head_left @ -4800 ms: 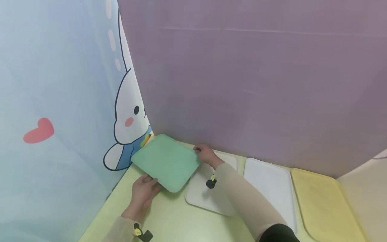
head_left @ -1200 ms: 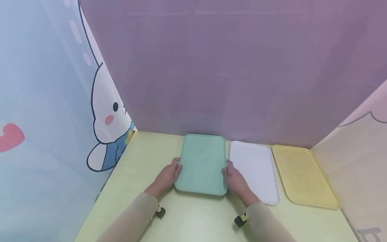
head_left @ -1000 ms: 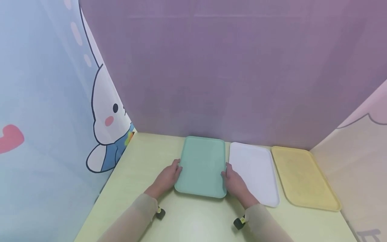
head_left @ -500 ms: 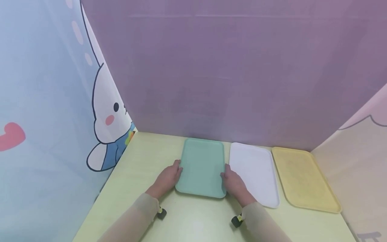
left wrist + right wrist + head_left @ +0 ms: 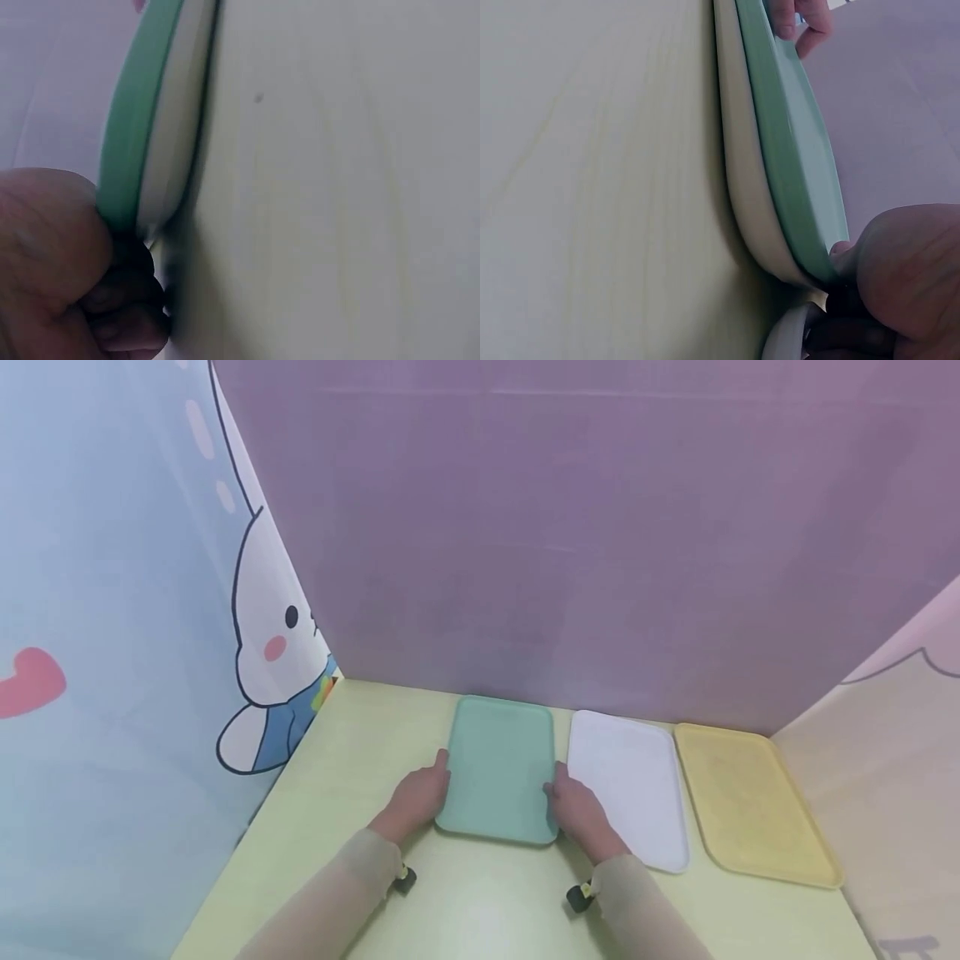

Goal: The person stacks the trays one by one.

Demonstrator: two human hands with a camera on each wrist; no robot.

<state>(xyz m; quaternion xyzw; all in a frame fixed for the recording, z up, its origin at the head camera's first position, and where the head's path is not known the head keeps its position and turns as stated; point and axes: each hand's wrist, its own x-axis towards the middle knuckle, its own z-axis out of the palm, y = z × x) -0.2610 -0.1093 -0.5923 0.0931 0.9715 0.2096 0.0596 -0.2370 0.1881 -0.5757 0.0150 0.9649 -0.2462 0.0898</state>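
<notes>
A green tray [image 5: 501, 768] lies flat on top of a cream tray, whose side wall [image 5: 174, 112] shows beneath it in both wrist views. My left hand [image 5: 422, 793] holds the green tray's left edge, and in the left wrist view its fingers curl low beside the stack. On the opposite edge my right hand [image 5: 579, 810] grips with the thumb [image 5: 841, 249] over the rim and the other fingers curled below. Whether the fingers also hold the cream tray, I cannot tell. From the head view the cream tray is hidden under the green one.
Just right of the stack lies a white tray [image 5: 628, 789], close to my right hand. Beyond it is a yellow tray [image 5: 757, 810]. The pale yellow table [image 5: 360, 727] meets a purple backdrop [image 5: 525, 543] behind and a printed blue sheet [image 5: 135, 568] at the left.
Several seconds ago the green tray was held tilted farther left, partly off the cream tray. It now sits squarely over it. In the last second the hands and stack have barely moved.
</notes>
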